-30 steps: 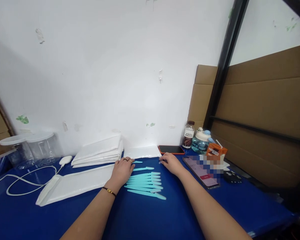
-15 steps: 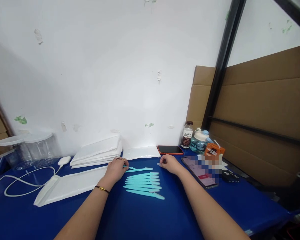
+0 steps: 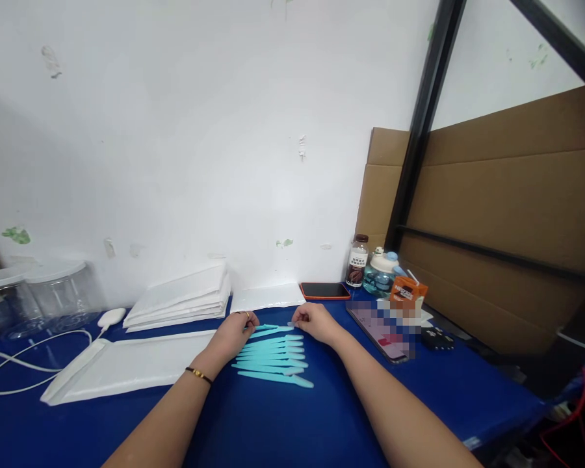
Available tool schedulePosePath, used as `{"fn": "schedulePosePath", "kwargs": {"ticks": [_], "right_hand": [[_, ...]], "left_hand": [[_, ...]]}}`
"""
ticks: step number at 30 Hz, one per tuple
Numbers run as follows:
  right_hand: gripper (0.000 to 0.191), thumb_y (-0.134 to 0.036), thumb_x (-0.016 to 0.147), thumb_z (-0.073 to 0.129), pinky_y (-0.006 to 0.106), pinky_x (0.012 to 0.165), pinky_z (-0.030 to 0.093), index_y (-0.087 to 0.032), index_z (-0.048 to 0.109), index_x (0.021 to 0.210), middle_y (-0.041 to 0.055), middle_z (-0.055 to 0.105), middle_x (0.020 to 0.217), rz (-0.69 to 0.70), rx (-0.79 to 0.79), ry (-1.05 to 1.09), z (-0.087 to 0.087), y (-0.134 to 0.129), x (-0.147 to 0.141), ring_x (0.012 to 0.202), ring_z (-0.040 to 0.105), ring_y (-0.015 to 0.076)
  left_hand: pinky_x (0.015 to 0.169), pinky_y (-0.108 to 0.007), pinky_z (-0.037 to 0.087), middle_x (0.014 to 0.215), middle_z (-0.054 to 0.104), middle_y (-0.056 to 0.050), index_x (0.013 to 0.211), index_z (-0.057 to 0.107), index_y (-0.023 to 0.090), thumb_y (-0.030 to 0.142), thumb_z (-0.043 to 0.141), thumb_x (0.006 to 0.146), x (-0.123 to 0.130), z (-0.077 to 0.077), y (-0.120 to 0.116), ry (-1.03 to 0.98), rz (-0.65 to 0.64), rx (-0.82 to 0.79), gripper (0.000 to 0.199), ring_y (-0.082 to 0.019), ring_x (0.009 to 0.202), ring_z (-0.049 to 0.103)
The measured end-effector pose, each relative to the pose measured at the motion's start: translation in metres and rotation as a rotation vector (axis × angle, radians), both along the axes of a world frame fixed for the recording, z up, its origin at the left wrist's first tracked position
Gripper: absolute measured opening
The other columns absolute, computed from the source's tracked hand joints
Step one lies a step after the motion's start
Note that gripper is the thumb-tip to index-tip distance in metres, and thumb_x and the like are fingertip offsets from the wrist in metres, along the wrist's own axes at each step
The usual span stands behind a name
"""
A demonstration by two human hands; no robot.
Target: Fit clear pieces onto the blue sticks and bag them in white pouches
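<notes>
Bench (image 3: 283, 429), blue, bare at the near edge. Nearest turquoise eyebrow razor (image 3: 272, 377): long axis left to right, slanting, handle tail at left, broad head at right and angled toward the wearer. Beyond it, a row of similar razors (image 3: 268, 356), almost parallel, heads right, tails left.

At the row's far end, held razor (image 3: 266, 327) lies between the hands, axis roughly left to right, crossing close over another razor; cannot tell which end points right. Left hand (image 3: 238, 330): grip closed to a pinch on its left end. Right hand (image 3: 316, 322): thumb and finger pinched together on a small translucent piece (image 3: 292, 324), just beside the razor's right end.

Left: white mailer (image 3: 131, 363), lengthwise left to right, its near-right part behind the left wrist. Right: smartphone (image 3: 374, 330) slants near the right forearm.

Farther: stacked white mailers (image 3: 178, 299) behind the left hand; single flat mailer (image 3: 267, 296) and orange-edged phone (image 3: 325, 290) beyond the right; orange drink carton (image 3: 405, 292), blue bottle (image 3: 379, 279), brown-capped bottle (image 3: 357, 261) by the wall (image 3: 199, 130).
</notes>
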State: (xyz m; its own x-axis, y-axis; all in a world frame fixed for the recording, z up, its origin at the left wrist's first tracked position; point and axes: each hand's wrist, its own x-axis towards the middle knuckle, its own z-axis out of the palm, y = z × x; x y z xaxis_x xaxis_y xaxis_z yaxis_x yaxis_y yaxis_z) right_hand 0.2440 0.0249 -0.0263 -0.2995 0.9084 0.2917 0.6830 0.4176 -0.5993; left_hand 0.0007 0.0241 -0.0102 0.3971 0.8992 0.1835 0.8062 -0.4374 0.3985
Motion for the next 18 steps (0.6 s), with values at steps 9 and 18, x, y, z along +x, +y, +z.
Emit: {"fn": "schedulePosePath", "kwargs": {"ticks": [9, 18], "right_hand": [[0.024, -0.009, 0.071, 0.057, 0.019, 0.061, 0.041, -0.022, 0.071, 0.085, 0.0009, 0.061, 0.077, 0.137, 0.056, -0.028, 0.001, -0.006, -0.013, 0.064, 0.053, 0.0097], [0.026, -0.008, 0.071, 0.054, 0.018, 0.061, 0.041, -0.021, 0.071, 0.085, 0.0005, 0.064, 0.077, 0.176, 0.065, -0.046, 0.002, -0.007, -0.018, 0.066, 0.056, 0.0105]], "left_hand": [[0.08, -0.024, 0.04, 0.094, 0.064, -0.001, 0.092, 0.064, 0.023, 0.018, 0.044, 0.08, 0.016, -0.002, -0.007, 0.008, -0.088, 0.007, 0.024, -0.015, 0.091, 0.057], [0.063, -0.021, 0.04, 0.073, 0.063, 0.002, 0.089, 0.06, 0.021, 0.018, 0.045, 0.076, 0.023, -0.004, -0.008, -0.06, -0.077, -0.022, 0.02, -0.012, 0.069, 0.058]]}}
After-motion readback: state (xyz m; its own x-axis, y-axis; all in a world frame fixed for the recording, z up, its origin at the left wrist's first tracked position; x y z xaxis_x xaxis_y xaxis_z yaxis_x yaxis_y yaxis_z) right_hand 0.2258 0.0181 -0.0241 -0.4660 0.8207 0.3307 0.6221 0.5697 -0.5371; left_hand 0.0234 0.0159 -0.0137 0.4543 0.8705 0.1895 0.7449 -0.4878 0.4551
